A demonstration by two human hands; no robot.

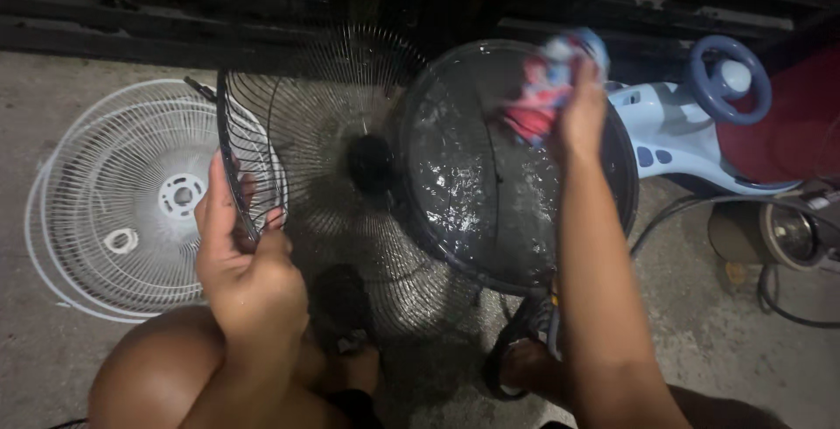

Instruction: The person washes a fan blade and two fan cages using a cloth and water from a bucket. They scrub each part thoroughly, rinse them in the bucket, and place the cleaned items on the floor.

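My left hand [245,263] grips the rim of a black wire fan guard [302,145] and holds it upright, tilted toward me. My right hand [579,110] is raised above a round black basin [612,184] of water and is closed on a crumpled red, white and blue packet [547,79]. The basin stands just right of the black guard. My knee shows at the bottom left and my foot in a sandal at the bottom centre.
A white fan guard [122,202] lies flat on the concrete floor at left. A light blue toy ride-on car [691,123] with a steering wheel stands at right. A dark hose [691,210] and a round metal object [787,232] lie at far right. A dark wall runs behind.
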